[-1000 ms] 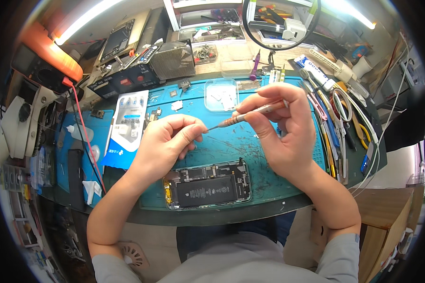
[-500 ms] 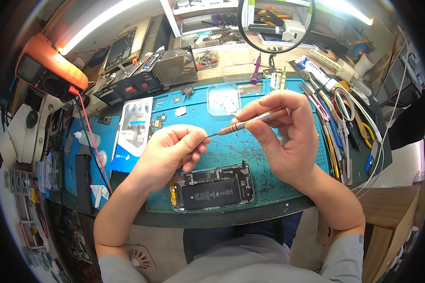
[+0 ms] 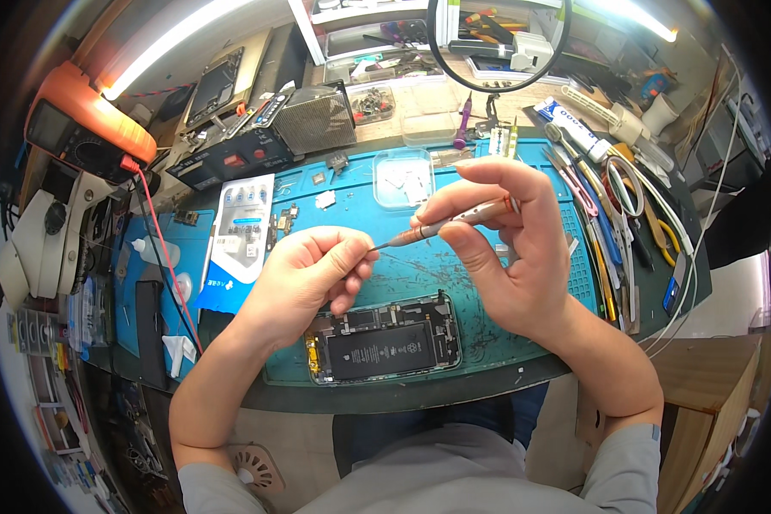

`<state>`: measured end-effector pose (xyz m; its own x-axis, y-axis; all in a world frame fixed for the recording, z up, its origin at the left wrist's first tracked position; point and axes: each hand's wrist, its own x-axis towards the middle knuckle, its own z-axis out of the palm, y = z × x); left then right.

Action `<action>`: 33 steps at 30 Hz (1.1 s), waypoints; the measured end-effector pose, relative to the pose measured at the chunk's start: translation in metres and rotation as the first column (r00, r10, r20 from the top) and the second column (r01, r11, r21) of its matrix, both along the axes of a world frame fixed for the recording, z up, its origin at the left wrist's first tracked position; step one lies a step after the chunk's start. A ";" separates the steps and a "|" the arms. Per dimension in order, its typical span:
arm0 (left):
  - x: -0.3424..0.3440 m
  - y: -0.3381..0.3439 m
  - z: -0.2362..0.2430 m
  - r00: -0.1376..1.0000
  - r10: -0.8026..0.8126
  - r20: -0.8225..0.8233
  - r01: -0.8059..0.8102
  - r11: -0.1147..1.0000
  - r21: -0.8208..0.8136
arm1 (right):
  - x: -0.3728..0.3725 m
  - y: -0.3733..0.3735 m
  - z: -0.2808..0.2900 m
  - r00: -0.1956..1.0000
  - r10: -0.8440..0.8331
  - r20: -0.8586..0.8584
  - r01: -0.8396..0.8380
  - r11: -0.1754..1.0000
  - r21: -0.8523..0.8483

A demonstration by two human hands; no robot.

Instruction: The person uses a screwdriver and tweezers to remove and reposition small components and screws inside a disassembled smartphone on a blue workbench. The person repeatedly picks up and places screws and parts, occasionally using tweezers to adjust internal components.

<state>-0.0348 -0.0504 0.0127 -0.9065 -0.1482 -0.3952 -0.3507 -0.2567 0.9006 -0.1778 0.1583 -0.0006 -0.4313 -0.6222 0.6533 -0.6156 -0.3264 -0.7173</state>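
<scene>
A precision screwdriver [image 3: 437, 226] with a silver and reddish-brown handle is held slantwise above the mat. Its handle lies between the thumb and fingers of my right hand [image 3: 510, 248]. My left hand [image 3: 321, 267] pinches the thin tip end between thumb and forefinger; anything small at the tip is hidden by the fingers. Below both hands an opened phone [image 3: 384, 339] lies on the blue repair mat [image 3: 497, 334], its black battery and inner boards exposed. The phone's upper left corner sits just under my left hand.
Behind the hands stands a clear plastic box [image 3: 403, 178] with small parts. Tweezers, scissors [image 3: 624, 190] and other tools crowd the right side. A power supply [image 3: 240, 158] and an orange multimeter [image 3: 90, 133] stand at left. A magnifier ring [image 3: 433, 60] hangs at the back.
My right fingers have shifted slightly on the screwdriver handle, and its rear end now sits a little lower. My left hand keeps its pinch at the tip. The phone stays put.
</scene>
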 end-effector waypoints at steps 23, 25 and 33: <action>0.002 0.002 0.001 0.963 -0.129 -0.236 0.015 0.902 -0.432 | -0.003 0.009 0.008 0.996 0.027 -0.090 -0.031 0.999 -0.044; 0.005 0.005 0.001 0.850 -0.405 -0.336 0.005 0.644 -0.765 | 0.000 0.016 0.009 0.989 0.116 -0.093 -0.116 0.993 0.005; 0.015 0.030 0.007 0.725 -0.606 -0.327 0.091 0.556 -0.826 | 0.015 0.022 0.021 0.902 0.161 -0.401 -0.165 0.986 0.026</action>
